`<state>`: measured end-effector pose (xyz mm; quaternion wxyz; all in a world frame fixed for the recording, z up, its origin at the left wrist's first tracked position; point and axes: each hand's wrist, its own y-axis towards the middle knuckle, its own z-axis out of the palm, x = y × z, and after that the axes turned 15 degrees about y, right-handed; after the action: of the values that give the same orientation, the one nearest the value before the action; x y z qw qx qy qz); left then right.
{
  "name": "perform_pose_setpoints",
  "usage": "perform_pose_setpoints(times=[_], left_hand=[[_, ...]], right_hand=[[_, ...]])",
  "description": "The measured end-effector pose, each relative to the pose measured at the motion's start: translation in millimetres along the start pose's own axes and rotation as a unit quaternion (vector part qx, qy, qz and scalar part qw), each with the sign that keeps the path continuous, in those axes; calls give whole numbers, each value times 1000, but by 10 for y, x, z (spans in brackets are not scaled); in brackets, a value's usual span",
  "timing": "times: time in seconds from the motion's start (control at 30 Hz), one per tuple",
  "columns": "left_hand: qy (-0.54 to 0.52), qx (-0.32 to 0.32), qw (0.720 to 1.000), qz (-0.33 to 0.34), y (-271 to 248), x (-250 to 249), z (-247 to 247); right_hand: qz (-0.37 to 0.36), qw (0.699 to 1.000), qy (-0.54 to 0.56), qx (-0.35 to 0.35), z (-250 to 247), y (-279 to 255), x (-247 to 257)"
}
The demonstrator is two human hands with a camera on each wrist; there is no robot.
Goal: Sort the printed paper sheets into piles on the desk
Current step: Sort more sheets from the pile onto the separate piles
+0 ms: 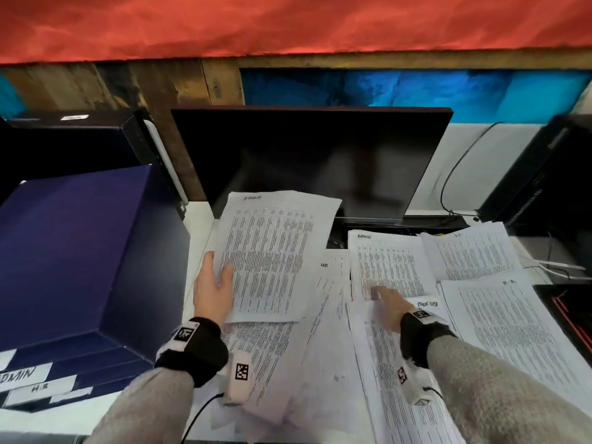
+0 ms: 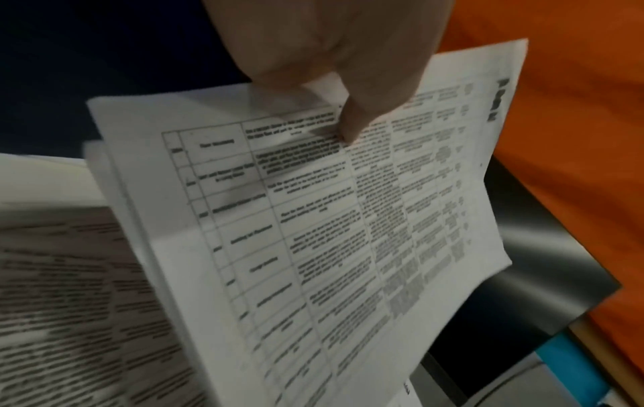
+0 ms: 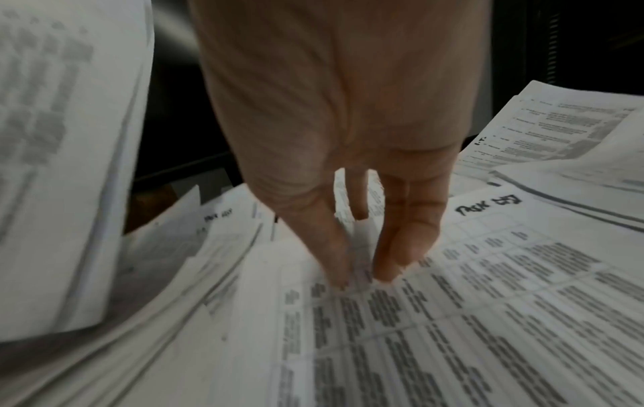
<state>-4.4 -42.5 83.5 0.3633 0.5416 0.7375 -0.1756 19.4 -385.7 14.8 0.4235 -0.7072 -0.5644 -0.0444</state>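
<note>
1. Printed paper sheets [image 1: 499, 328] are spread in several overlapping piles across the white tabletop [image 1: 200, 225], in front of a dark monitor [image 1: 307, 155].
2. A held bundle of sheets [image 1: 272, 251] is gripped by the left hand [image 1: 213, 290] at its left edge, thumb on the printed face and fingers behind, and is lifted above the loose sheets beneath it.
3. A pile near the middle is touched by the right hand [image 1: 389, 307], whose fingers are extended and pressed down onto the top sheet; nothing is grasped by it.
4. A dark blue box [image 1: 80, 251] stands at the left of the tabletop; its inside is seen as bare blue surface. White labels reading "ADMIN" [image 1: 22, 374] and "H.R" [image 1: 37, 388] are seen along its near side.
5. In the left wrist view, the held bundle [image 2: 313, 220] is shown to carry a ruled table of small text, with the thumb [image 2: 355, 121] laid across it; the text itself is too blurred to be read.
6. In the right wrist view, the fingertips [image 3: 386, 270] are seen resting on a sheet with a handwritten heading [image 3: 487, 206], a mark only faintly made out from the head view.
</note>
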Motion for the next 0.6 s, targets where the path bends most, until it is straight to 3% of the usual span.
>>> perform_pose_setpoints(times=[0.17,0.33,0.6], left_hand=[[-83,70,994,-31,-37,-95,25],[-112,102,988,-31,-52,-179,127],[-261,145,951,-80,-6,-377,480]], right_hand=[[-1,999,-46,-16,18,0,-90],[-53,997,-33,-44,-15,-11,-139],[-131,968,175,-126,-422,-285,-412]])
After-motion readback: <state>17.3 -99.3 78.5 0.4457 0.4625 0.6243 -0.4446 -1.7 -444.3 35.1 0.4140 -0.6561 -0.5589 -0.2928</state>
